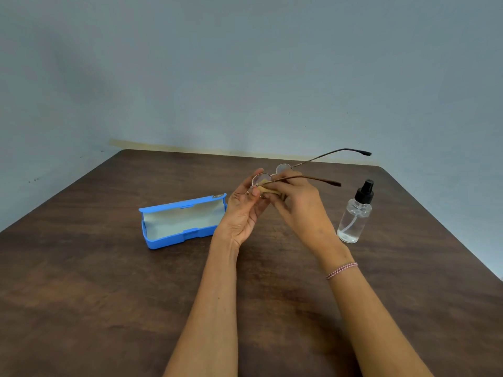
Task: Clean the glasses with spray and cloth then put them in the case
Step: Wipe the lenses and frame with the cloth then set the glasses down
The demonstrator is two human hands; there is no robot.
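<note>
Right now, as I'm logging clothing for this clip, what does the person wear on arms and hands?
No sleeves or gloves show. The left hand wears nothing; the right hand has a thin braided pink-and-white bracelet at its wrist. No rings that I can see.

dark wooden table (109, 295) — grey-blue wall (245, 63)

A dark brown table (109, 295) with a wood grain and rounded far corners stretches out ahead. Two things sit directly on its top. At about ten o'clock from the table's middle lies a blue case (182, 221), open, its lid tipped up along the far side and a pale grey lining showing inside. At about two o'clock, well apart from the case, a clear spray bottle (353, 216) stands upright, with a black pump top and a thin tube visible inside.
</note>
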